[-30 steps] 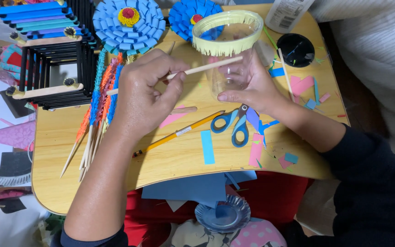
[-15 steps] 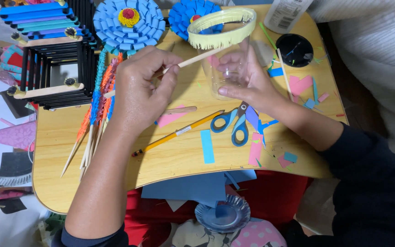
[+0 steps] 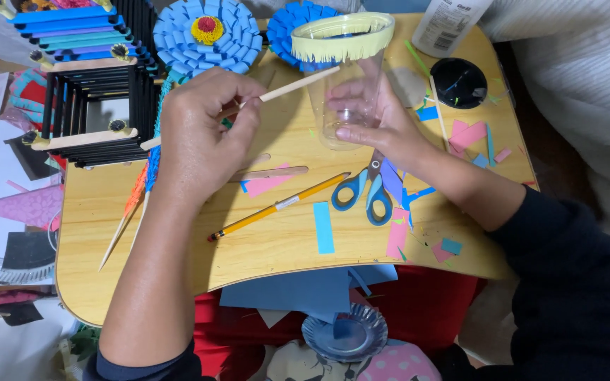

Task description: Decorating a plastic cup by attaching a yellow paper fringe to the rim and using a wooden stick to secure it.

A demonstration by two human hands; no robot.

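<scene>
Pinches a thin stick (image 3: 298,83) in the left hand (image 3: 202,134), thumb and fingertips closed on its near end, tip pointing toward 2 o'clock and meeting the cup (image 3: 347,106) just under its rim. Wraps the right hand (image 3: 383,127) around the cup's lower half, fingers curled behind the clear wall, thumb in front. Holds the cup at about 1 o'clock on the table (image 3: 248,247), mouth tipped toward 12, with a yellow fringe (image 3: 340,39) around the rim (cannot tell whether the base rests on the wood or hangs just above it).

Looks like work on the fringe itself: stick tip pressing or smoothing the paper band against the plastic. Calls next for a steady cup and light pressure, since the thin wall likely flexes and the fringe may slip.

Leaves scissors (image 3: 365,190) at 5 o'clock of the cup, just beside the right wrist, and a pencil (image 3: 277,208) at 7 o'clock, both untouched among paper scraps.
</scene>
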